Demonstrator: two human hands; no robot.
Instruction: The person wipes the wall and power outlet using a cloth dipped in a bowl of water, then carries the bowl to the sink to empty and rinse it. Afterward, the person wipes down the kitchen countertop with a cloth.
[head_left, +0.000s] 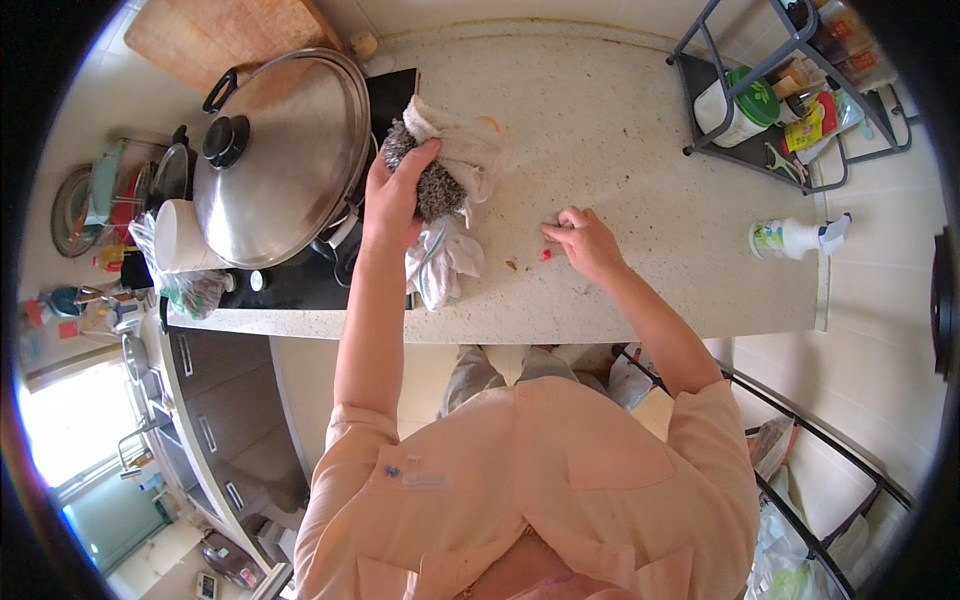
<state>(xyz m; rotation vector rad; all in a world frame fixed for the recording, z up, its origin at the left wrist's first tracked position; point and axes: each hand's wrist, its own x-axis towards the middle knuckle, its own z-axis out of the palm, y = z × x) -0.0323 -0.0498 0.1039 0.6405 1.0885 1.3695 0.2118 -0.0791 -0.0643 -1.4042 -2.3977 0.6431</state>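
My left hand (397, 187) grips a grey metal scouring pad (439, 191) together with a crumpled white cloth (469, 154), just right of a large lidded steel pan (289, 157). Below that hand a second white cloth (450, 259) lies bunched near the counter's front edge. My right hand (581, 238) is at the speckled stone counter (645, 150), its fingertips together at the surface; whether something small is between them cannot be told. Close to its fingers lies a small red scrap (547, 255), and a brown crumb (511, 265) lies further left. Dark specks are scattered over the counter.
A white spray bottle (787, 237) stands at the right by the wall. Behind it is a dark metal rack (727, 97) with a green-lidded tub (739, 109) and packets. At the left are a black cooktop (300, 289), a white container (184, 236) and a wooden cutting board (225, 37).
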